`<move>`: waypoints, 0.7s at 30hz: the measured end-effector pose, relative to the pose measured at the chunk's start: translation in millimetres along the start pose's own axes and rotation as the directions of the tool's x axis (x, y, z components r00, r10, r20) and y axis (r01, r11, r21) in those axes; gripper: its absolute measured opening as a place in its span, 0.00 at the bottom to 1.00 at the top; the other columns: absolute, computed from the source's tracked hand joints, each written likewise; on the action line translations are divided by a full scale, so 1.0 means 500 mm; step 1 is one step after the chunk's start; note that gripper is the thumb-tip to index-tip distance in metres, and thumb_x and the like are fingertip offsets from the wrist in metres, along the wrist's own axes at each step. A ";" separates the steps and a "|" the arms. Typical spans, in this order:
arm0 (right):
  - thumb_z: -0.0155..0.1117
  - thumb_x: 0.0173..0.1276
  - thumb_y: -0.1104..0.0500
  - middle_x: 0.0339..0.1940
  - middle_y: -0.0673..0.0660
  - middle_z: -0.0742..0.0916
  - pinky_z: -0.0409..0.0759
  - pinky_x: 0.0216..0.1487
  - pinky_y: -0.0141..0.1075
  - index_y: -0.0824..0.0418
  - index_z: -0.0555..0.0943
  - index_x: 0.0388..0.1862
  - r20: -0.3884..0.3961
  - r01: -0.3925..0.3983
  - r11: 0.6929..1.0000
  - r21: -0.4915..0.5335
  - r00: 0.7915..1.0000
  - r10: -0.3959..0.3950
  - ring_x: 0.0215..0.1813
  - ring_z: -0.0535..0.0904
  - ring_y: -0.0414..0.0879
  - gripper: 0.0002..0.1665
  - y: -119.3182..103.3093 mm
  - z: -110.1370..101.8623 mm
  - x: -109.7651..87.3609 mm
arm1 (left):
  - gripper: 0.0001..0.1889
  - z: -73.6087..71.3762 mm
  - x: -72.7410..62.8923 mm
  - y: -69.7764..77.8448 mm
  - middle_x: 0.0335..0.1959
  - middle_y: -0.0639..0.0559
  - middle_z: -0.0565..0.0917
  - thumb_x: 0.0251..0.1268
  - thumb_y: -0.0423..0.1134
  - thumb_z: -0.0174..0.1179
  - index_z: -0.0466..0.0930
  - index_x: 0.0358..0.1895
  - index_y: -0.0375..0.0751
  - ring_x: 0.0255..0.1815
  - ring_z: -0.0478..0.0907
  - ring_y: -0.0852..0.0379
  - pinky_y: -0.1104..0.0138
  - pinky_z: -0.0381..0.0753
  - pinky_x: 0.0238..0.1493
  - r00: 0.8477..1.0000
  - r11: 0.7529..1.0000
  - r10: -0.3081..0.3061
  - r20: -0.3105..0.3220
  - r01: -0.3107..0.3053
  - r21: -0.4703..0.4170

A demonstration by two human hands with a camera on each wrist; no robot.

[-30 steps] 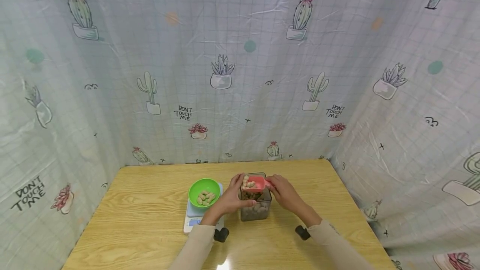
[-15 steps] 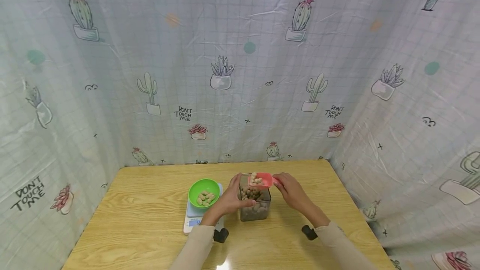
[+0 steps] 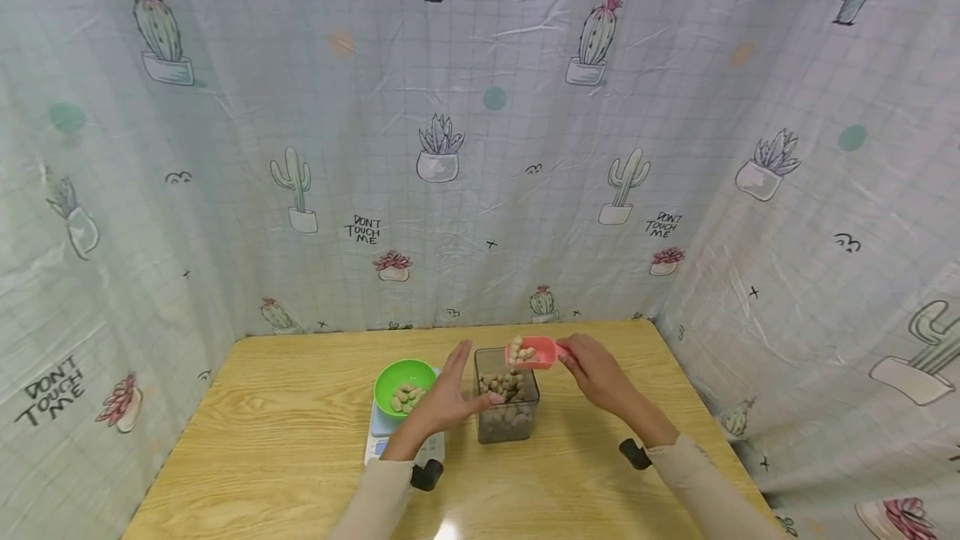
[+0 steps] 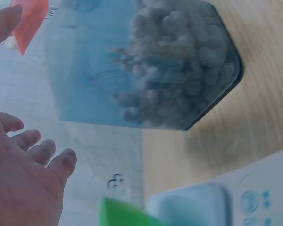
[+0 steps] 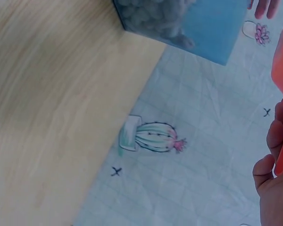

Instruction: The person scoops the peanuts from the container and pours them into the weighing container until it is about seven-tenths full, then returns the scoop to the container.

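Low in the head view we saw the right hand (image 3: 602, 375) grip a red scoop (image 3: 542, 353) partly over the container (image 3: 489, 363), the left hand (image 3: 441, 403) spread; in left wrist, the container topmost; in right wrist, the scoop far right.

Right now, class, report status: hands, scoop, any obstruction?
Right hand gripping red scoop. Peanuts aboard, above container rim. Left hand between container and green bowl, possibly obstructing.

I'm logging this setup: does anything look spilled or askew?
Nothing stands out: the container stands upright, the green bowl sits on the scale, and all visible peanuts are in the bowl, container or red scoop.
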State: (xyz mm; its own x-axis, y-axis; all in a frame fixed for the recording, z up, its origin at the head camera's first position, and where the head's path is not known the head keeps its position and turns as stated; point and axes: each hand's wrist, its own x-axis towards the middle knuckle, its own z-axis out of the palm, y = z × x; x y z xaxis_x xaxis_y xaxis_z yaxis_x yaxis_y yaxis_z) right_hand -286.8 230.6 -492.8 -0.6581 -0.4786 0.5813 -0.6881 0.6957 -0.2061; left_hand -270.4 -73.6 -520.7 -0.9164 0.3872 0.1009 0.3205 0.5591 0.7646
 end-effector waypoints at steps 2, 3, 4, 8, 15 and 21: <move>0.61 0.70 0.65 0.35 0.50 0.82 0.73 0.38 0.39 0.61 0.80 0.49 -0.002 0.012 1.000 -0.003 1.000 -0.012 0.36 0.73 0.41 0.10 -0.002 -0.010 0.007 | 0.56 -0.011 -0.005 0.005 0.82 0.45 0.42 0.59 0.63 0.65 0.37 0.81 0.52 0.80 0.49 0.36 0.39 0.63 0.69 1.000 1.000 0.005 -0.017 -0.005 0.004; 0.61 0.70 0.65 0.34 0.50 0.82 0.73 0.38 0.39 0.61 0.80 0.49 -0.001 0.018 1.000 -0.003 1.000 -0.018 0.35 0.73 0.41 0.10 -0.003 -0.014 0.011 | 0.55 -0.017 -0.008 0.007 0.82 0.45 0.43 0.58 0.64 0.64 0.38 0.81 0.53 0.79 0.50 0.36 0.39 0.63 0.69 1.000 1.000 0.005 -0.026 -0.005 0.006; 0.61 0.70 0.65 0.34 0.50 0.82 0.74 0.38 0.39 0.61 0.80 0.49 -0.001 0.025 1.000 -0.006 1.000 -0.025 0.35 0.73 0.41 0.10 -0.004 -0.018 0.015 | 0.56 -0.022 -0.010 0.008 0.82 0.45 0.43 0.58 0.65 0.64 0.38 0.81 0.54 0.79 0.51 0.36 0.39 0.64 0.68 0.999 1.000 0.002 -0.034 -0.002 0.004; 0.60 0.71 0.64 0.35 0.51 0.82 0.74 0.39 0.41 0.60 0.80 0.49 -0.007 0.047 0.999 -0.010 0.999 -0.047 0.37 0.74 0.43 0.10 -0.012 -0.032 0.032 | 0.56 -0.044 -0.022 0.013 0.82 0.46 0.43 0.57 0.66 0.64 0.37 0.81 0.59 0.78 0.52 0.35 0.37 0.64 0.67 0.998 1.000 -0.008 -0.065 0.007 -0.023; 0.60 0.71 0.63 0.38 0.51 0.84 0.75 0.41 0.41 0.60 0.81 0.51 -0.022 0.069 0.998 0.004 0.997 -0.069 0.39 0.75 0.43 0.11 -0.029 -0.040 0.058 | 0.53 -0.078 -0.049 0.011 0.82 0.46 0.40 0.61 0.64 0.63 0.33 0.80 0.65 0.78 0.53 0.34 0.36 0.64 0.67 0.995 0.999 -0.009 -0.097 0.005 -0.043; 0.60 0.71 0.62 0.35 0.50 0.82 0.71 0.38 0.37 0.60 0.81 0.50 -0.030 0.081 0.997 0.017 0.996 -0.081 0.36 0.72 0.40 0.10 -0.047 -0.038 0.079 | 0.54 -0.108 -0.063 0.002 0.82 0.44 0.39 0.62 0.61 0.63 0.33 0.81 0.57 0.77 0.55 0.33 0.37 0.66 0.66 0.991 0.999 -0.035 -0.128 0.032 -0.021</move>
State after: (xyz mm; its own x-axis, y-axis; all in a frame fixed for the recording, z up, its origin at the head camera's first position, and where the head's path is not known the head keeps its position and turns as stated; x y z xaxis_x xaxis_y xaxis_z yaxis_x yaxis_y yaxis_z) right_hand -290.9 205.7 -449.9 -0.5909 -0.5167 0.6196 -0.7443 0.6453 -0.1718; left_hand -253.9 -124.7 -488.8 -0.9501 0.2707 0.1548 0.2856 0.5560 0.7806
